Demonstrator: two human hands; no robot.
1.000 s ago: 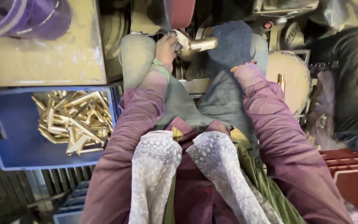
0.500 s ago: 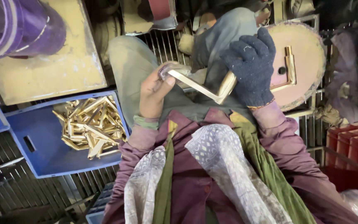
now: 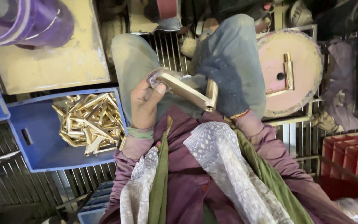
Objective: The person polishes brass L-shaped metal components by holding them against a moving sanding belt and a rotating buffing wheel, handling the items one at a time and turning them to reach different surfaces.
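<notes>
A: Hands first. What's each one doing?

B: Left hand [image 3: 145, 103], bare, centre of the frame. Fingers curled, thumb pinching one end of an L-shaped brass handle [image 3: 189, 92]; a scrap of crumpled wrap sits at that end under the thumb. Right hand [image 3: 224, 85], in a dark knit glove, closed around the handle's other end, at the bend where the short leg turns down.

A: And the handle's position?

B: Held over the person's lap, slanting from upper left to lower right between the two hands, just above the grey trousered knees. Clear of any surface.

A: Left side of the frame?

B: Blue plastic crate [image 3: 42, 145], centre left, holding a loose heap of brass handles [image 3: 90, 122] of the same sort. The heap lies just beside the left wrist. Above the crate, upper left, a dusty yellow desk [image 3: 54, 66] with a purple bundle [image 3: 25, 20] at its corner.

A: Right side?

B: A round pinkish disc [image 3: 301, 89], upper right, with another brass handle [image 3: 286, 74] lying on it beside a centre hole. Well apart from the gloved hand. Red crates [image 3: 349, 153] at the lower right edge.

A: Underfoot?

B: Metal grating [image 3: 166, 49], visible between the knees and along the lower left. The person wears maroon sleeves with a patterned scarf hanging down the front.
</notes>
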